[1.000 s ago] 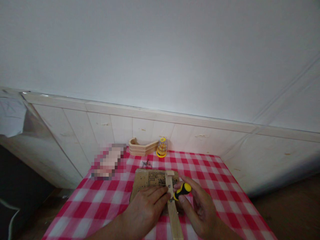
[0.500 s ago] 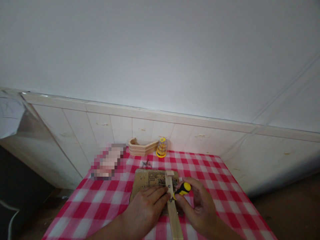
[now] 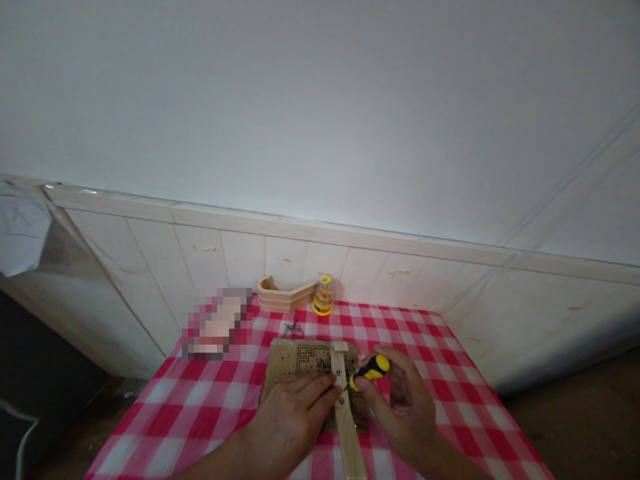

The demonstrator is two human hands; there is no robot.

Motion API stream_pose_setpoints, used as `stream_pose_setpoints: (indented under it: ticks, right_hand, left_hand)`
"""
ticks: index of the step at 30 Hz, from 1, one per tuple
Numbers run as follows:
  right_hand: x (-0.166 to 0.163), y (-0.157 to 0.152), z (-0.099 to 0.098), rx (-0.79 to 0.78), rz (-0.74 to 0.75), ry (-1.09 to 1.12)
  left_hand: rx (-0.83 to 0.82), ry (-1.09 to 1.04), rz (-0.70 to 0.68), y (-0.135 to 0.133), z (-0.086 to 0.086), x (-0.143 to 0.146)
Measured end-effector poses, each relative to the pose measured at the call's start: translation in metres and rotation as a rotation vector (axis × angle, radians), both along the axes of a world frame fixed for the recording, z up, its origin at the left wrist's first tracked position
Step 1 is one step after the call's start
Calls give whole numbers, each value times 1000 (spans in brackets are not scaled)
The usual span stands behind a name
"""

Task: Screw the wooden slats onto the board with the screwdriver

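Observation:
My right hand (image 3: pixel 403 407) grips a yellow-and-black screwdriver (image 3: pixel 371 371) between thumb and fingers, its handle tilted up to the right. The short shaft points down-left to a pale wooden strip (image 3: pixel 350 437), near the lower of two dark screws (image 3: pixel 342 401). The strip lies lengthwise across a brown board (image 3: pixel 285 360) with black printed lines and characters. My left hand (image 3: pixel 295 410) lies flat over the board, fingers stretched out and fingertips on the strip's left edge. It hides much of the board's lower part. Whether the screwdriver's tip touches the screw, I cannot tell.
Behind the board lies a small pile of loose dark screws (image 3: pixel 293 327). A hook-shaped wooden piece (image 3: pixel 283 300) and a clear, yellow-based bit case (image 3: pixel 324 297) stand near the wall. A blurred-out item (image 3: pixel 217 325) is at the back left of the checkered tablecloth (image 3: pixel 200 407).
My right hand has shifted slightly right and up with the screwdriver, uncovering more of its shaft and the lower screw. My left hand, the strip and the board stay put.

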State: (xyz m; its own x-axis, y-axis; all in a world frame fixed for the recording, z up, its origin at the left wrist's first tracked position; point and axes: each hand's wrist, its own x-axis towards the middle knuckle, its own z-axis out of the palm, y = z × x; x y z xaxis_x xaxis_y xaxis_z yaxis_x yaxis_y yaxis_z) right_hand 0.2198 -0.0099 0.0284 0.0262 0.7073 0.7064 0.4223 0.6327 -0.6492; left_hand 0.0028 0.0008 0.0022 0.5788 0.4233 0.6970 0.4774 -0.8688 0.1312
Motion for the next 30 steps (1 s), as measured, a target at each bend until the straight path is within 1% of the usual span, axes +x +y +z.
stream_pose_setpoints:
  ticks: [7,15,18,21,27,30]
  right_hand:
    - [-2,8,3,-65,-53,82]
    - [-3,9,4,-107,-14,96]
    - [-3,9,3,-126,29,85]
    - [-2,9,2,-129,57,71]
    - [-1,10,3,-105,-3,64]
    - [-3,10,6,-93,-7,63]
  left_hand:
    - [1,3,9,0,-5,-1]
    - [-7,0,6,0,-2,0]
    - [-7,0,0,1,-1,0]
    - [-7,3,-7,1,0,0]
    - [2,7,0,1,-1,-1]
    - [-12,12,-1,1,-3,0]
